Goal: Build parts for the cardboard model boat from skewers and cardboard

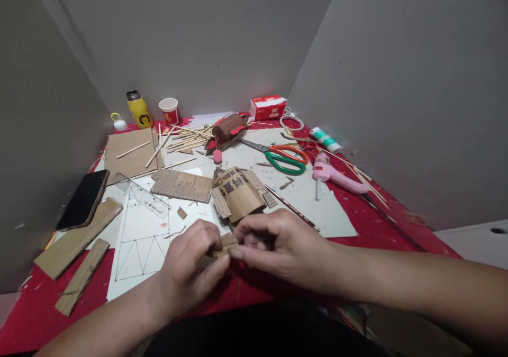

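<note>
Both hands meet at lower centre of frame: left hand (pixel 189 264) and right hand (pixel 273 243) have fingers curled shut, pinching one small cardboard piece (pixel 225 245) between the fingertips, just above the red table (pixel 381 225) edge.

Judgement: it looks like folding or peeling work on that scrap. Best done with thumbs close to the crease, pressure even, and the piece kept flat so the corrugation doesn't tear.

Just above the hands sits a folded cardboard model (pixel 237 192) with black printed characters, Chinese by the look, too skewed to read. Corrugated sheet (pixel 182 185) lies to its left, clear ruler (pixel 143 194) over a white sheet with pencilled triangles (pixel 141 240).

Right of centre: green-and-orange scissors (pixel 284 158), pink glue gun (pixel 335 176). Upper frame: yellow bottle (pixel 138 109) with a dark face mark, red-white cup (pixel 170 110), red box (pixel 268 107); their print is unreadable. Phone (pixel 84 198) sits at left.
</note>
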`<action>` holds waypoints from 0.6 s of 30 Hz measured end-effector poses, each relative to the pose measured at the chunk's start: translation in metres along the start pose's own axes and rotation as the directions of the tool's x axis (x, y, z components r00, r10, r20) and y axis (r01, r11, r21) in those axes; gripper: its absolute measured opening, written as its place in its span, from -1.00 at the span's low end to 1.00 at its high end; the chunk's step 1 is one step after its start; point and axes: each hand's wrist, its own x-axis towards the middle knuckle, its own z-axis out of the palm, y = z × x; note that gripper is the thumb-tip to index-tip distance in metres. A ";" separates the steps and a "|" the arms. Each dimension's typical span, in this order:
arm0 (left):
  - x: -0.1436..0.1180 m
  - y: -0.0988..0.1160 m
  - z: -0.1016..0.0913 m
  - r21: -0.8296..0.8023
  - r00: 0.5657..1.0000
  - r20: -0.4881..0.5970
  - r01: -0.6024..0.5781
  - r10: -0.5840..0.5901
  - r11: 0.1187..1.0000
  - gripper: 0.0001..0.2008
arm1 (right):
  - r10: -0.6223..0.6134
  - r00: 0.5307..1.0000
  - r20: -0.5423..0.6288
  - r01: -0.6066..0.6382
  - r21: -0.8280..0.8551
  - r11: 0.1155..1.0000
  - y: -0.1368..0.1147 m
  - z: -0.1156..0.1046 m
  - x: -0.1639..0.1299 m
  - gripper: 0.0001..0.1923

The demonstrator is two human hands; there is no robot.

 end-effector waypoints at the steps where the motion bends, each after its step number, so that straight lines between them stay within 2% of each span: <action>1: -0.001 0.002 0.000 -0.042 0.999 0.027 0.023 -0.021 0.999 -0.87 | 0.000 1.000 0.001 0.000 0.020 1.000 0.000 0.001 0.000 -0.80; 4: 0.002 0.006 -0.001 -0.243 0.975 0.062 0.221 -0.212 0.945 -0.84 | 0.046 0.999 -0.006 -0.046 0.089 0.995 -0.002 -0.004 -0.005 -0.80; 6: 0.008 0.007 -0.002 -0.415 0.911 0.128 0.408 -0.392 0.813 -0.78 | 0.115 0.993 -0.003 -0.113 0.152 0.982 -0.003 -0.009 -0.011 -0.80; 8: 0.013 0.005 -0.003 -0.526 0.817 0.302 0.573 -0.491 0.629 -0.76 | 0.134 0.991 0.005 -0.133 0.169 0.977 -0.001 -0.012 -0.016 -0.80; 10: 0.016 0.001 -0.002 -0.543 0.716 0.509 0.698 -0.478 0.466 -0.69 | 0.027 1.000 0.001 -0.027 0.057 0.998 0.002 -0.012 -0.019 -0.81; 12: 0.016 -0.003 0.000 -0.536 0.645 0.643 0.764 -0.414 0.359 -0.70 | -0.195 0.981 0.010 0.195 -0.124 0.973 0.006 -0.010 -0.022 -0.82; 14: 0.014 -0.008 0.003 -0.551 0.628 0.688 0.778 -0.363 0.303 -0.73 | -0.387 0.922 0.020 0.380 -0.245 0.892 0.010 -0.006 -0.026 -0.84; 15: 0.013 -0.009 0.004 -0.565 0.636 0.686 0.772 -0.354 0.291 -0.74 | -0.430 0.903 0.004 0.416 -0.265 0.870 0.012 -0.004 -0.028 -0.83; 16: 0.011 -0.011 0.005 -0.584 0.651 0.669 0.759 -0.359 0.288 -0.74 | -0.433 0.901 -0.032 0.409 -0.268 0.872 0.014 -0.003 -0.030 -0.82; 18: 0.010 -0.012 0.006 -0.608 0.684 0.609 0.728 -0.402 0.318 -0.75 | -0.314 0.940 -0.135 0.278 -0.236 0.931 0.016 0.000 -0.036 -0.80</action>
